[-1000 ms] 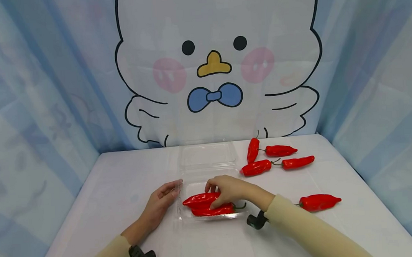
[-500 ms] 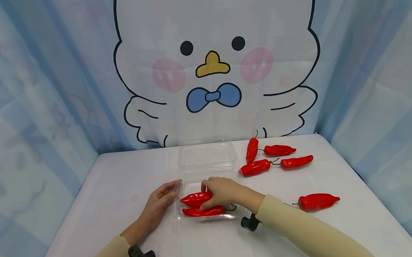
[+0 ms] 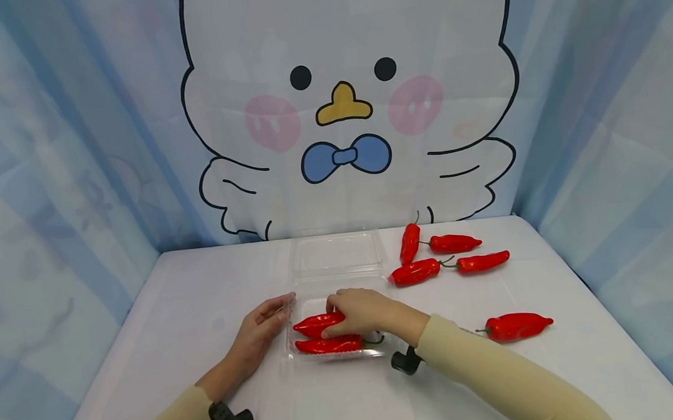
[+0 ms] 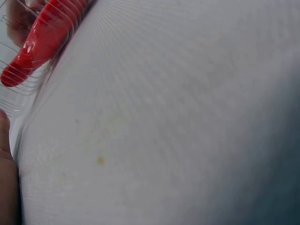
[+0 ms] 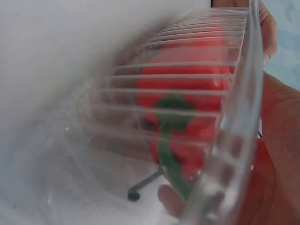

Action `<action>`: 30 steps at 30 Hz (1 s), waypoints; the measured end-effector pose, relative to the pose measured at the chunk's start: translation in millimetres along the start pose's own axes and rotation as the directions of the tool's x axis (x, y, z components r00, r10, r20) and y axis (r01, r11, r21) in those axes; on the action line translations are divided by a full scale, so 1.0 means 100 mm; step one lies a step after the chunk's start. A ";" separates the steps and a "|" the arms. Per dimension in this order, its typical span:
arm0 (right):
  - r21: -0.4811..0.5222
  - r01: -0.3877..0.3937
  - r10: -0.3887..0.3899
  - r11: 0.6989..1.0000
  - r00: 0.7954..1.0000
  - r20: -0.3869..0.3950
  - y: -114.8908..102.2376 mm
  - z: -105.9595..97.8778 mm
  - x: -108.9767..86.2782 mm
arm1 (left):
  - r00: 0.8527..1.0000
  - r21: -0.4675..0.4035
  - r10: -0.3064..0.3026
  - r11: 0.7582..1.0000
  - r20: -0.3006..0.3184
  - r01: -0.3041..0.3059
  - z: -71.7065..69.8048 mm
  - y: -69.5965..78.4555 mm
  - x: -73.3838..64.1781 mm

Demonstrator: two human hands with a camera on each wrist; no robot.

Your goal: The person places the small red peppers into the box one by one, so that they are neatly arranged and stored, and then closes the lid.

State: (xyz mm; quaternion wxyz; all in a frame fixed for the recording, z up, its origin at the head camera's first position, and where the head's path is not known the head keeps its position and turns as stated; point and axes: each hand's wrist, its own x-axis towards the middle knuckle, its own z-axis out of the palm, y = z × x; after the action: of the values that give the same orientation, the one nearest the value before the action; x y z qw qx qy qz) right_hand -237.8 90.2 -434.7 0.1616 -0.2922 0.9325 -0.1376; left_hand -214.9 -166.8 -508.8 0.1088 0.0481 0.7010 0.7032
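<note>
Right hand [image 3: 359, 312] grips pepper [image 3: 316, 325] inside clear box [image 3: 312, 305] (second pepper [image 3: 329, 345] lies just in front); left hand [image 3: 257, 335] touches box's side, fingers loosely extended. Placing step, seemingly; next calls for gentle release.

Table [image 3: 204, 284], one: white top, faintly creased, far corners rounded. Directly on it: clear box [image 3: 312, 305], one, around the middle, lid [image 3: 336, 252] laid open toward the far edge. To the right, red peppers, five, lying loose: first pepper [image 3: 410, 244], far, stem toward the far edge; second pepper [image 3: 455, 243], just right of it, stem left; third pepper [image 3: 415, 273], nearer, stem right; fourth pepper [image 3: 482, 263], stem left, near the third's; fifth pepper [image 3: 519, 327], near right, well apart, stem left.
</note>
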 end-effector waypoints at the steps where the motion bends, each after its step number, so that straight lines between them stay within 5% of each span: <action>1: 0.007 0.000 0.000 1.000 1.000 0.000 0.00 -0.01 -0.01 | 1.000 0.004 0.005 1.000 0.002 -0.005 0.00 0.00 0.00; 16: 0.058 0.017 -0.014 0.998 0.999 -0.048 0.15 -0.27 -0.09 | 0.999 0.004 0.043 0.999 0.024 -0.043 -0.02 -0.02 0.01; 30: 0.051 -0.006 0.016 0.999 0.981 -0.191 0.46 -0.37 -0.22 | 0.999 -0.016 0.039 0.999 0.023 -0.038 -0.02 -0.02 -0.01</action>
State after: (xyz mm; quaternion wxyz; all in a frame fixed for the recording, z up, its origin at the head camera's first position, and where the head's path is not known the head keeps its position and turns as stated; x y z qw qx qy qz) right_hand -257.7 145.5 -412.0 0.0792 -0.2683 0.9416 -0.1876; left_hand -213.8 -169.4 -510.3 0.1038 0.0690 0.6930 0.7101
